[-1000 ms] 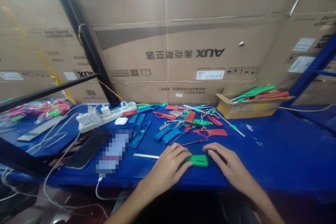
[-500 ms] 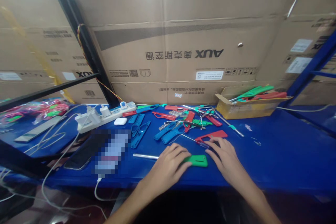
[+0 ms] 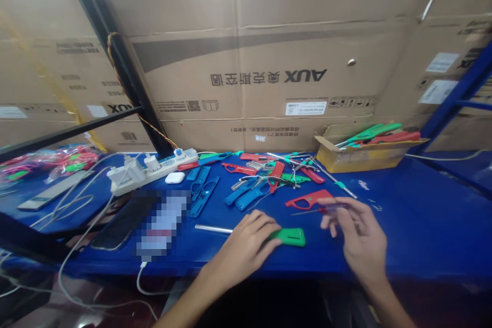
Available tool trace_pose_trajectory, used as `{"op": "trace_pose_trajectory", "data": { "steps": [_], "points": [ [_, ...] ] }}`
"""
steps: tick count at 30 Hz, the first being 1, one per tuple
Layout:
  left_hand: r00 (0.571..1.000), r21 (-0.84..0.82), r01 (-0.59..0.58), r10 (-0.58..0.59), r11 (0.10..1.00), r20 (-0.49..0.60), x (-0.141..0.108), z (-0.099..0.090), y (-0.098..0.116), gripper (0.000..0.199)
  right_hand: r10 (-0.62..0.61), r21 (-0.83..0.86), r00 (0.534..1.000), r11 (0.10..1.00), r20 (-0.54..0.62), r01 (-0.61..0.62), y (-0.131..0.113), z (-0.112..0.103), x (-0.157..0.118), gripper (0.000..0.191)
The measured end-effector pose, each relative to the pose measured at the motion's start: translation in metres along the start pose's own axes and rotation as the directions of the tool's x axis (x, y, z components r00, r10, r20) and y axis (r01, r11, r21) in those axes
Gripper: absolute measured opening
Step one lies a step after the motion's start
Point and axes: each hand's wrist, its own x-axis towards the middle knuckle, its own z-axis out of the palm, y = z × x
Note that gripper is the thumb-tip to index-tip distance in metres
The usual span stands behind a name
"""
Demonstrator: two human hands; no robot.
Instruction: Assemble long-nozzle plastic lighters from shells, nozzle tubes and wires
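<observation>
My left hand (image 3: 251,241) is closed over a green long-nosed lighter (image 3: 292,236) that lies on the blue table. The lighter's metal tube sticks out to the left of my hand, and its green butt end shows on the right. Raised just right of the lighter, my right hand (image 3: 361,238) holds a screwdriver (image 3: 326,209) between thumb and fingers, its thin shaft aimed left. Behind the screwdriver lies a red lighter casing (image 3: 309,198). Farther back is a pile of blue casing halves (image 3: 251,196), red and green casings, and metal tubes.
A cardboard box (image 3: 363,160) of lighters stands at the back right. Left are a white power strip (image 3: 169,170), an earbud case (image 3: 175,178), a phone with a blurred screen (image 3: 163,225), a dark phone (image 3: 121,228) and loose cables. Large cardboard sheets (image 3: 269,20) form the back wall.
My right hand has picked the screwdriver up off the table beside the red casing and brought it right and toward me. My left hand stays on the green lighter.
</observation>
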Motion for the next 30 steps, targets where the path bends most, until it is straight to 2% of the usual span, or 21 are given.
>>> {"op": "trace_pose_trajectory", "data": {
  "steps": [2,3,5,8,10,12,15,17,22,30],
  "points": [
    [1.000,-0.005,-0.003,0.003,1.000,0.005,0.000,0.000,0.000,0.023,-0.083,0.045,0.992,0.995,-0.100,0.088,-0.004,0.006,0.002,0.021],
    [1.000,-0.003,-0.004,0.004,1.000,0.005,0.000,-0.001,0.001,0.023,-0.128,0.033,0.986,0.991,-0.111,0.133,-0.004,0.010,0.005,0.025],
    [1.000,0.005,-0.006,0.006,1.000,0.001,0.000,-0.001,0.001,0.023,-0.207,-0.047,0.977,0.978,-0.046,0.205,-0.002,0.017,0.011,0.033],
    [1.000,0.015,-0.012,0.012,1.000,-0.002,0.000,-0.001,0.001,0.023,-0.262,-0.199,0.958,0.939,0.120,0.282,0.004,0.026,0.017,0.047],
    [1.000,0.013,-0.015,0.015,1.000,0.000,0.000,-0.001,0.001,0.024,-0.320,-0.234,0.936,0.909,0.144,0.346,0.009,0.027,0.016,0.059],
    [1.000,0.009,-0.018,0.018,1.000,-0.003,0.000,-0.001,0.000,0.024,-0.378,-0.211,0.919,0.894,0.114,0.395,0.014,0.026,0.011,0.066],
    [1.000,0.008,-0.015,0.015,1.000,-0.007,0.000,-0.001,0.000,0.024,-0.390,-0.115,0.920,0.913,0.032,0.391,0.018,0.021,0.004,0.070],
    [1.000,0.003,-0.012,0.012,1.000,-0.005,0.000,-0.001,0.001,0.024,-0.362,-0.085,0.932,0.928,0.020,0.363,0.020,0.018,0.001,0.066],
    [1.000,0.001,-0.011,0.011,1.000,-0.003,-0.001,-0.002,0.001,0.024,-0.337,-0.171,0.941,0.925,0.036,0.338,0.018,0.018,0.001,0.057],
    [1.000,-0.007,-0.010,0.010,1.000,0.004,-0.001,-0.002,0.001,0.024,-0.275,-0.213,0.958,0.934,0.079,0.285,0.013,0.019,0.003,0.048]
  ]
}}
